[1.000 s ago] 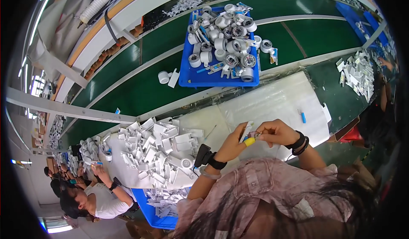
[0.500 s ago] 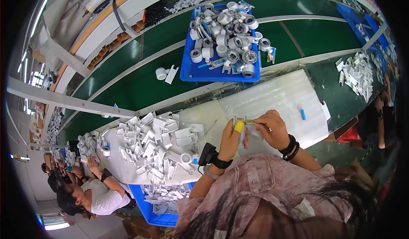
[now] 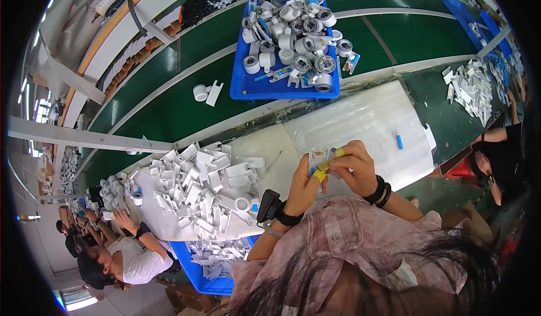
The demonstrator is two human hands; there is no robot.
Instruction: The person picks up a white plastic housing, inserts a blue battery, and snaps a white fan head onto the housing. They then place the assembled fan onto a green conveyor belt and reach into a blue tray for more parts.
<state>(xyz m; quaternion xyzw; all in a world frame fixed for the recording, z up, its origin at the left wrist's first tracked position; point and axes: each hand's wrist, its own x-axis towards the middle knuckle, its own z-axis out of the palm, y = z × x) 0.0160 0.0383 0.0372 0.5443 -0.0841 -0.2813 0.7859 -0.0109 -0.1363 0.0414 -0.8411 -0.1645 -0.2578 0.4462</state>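
Observation:
My left hand (image 3: 304, 183) is closed around a small white plastic part (image 3: 316, 155), partly hidden behind the fingers. A yellow wrap (image 3: 319, 174) covers the tip of its thumb. Touching the same part from the other side, my right hand (image 3: 356, 167) has its fingers pinched together. More yellow shows at those fingertips, and I cannot make out what they grip. Both hands are over the pale work sheet (image 3: 366, 121), close to my body. A short blue piece (image 3: 399, 142) lies on the sheet, right of my hands.
Left of my hands spreads a heap of white plastic parts (image 3: 197, 183), with a blue bin (image 3: 211, 285) below. A blue tray (image 3: 284, 95) of round white units stands on the green conveyor (image 3: 163, 99). People (image 3: 141, 257) sit at the left; another person's arm (image 3: 490, 175) shows at right.
My right fingers have come closer in against the white part and my left thumb. The view has shifted slightly. At far right, a person's hand and dark sleeve have come further into view.

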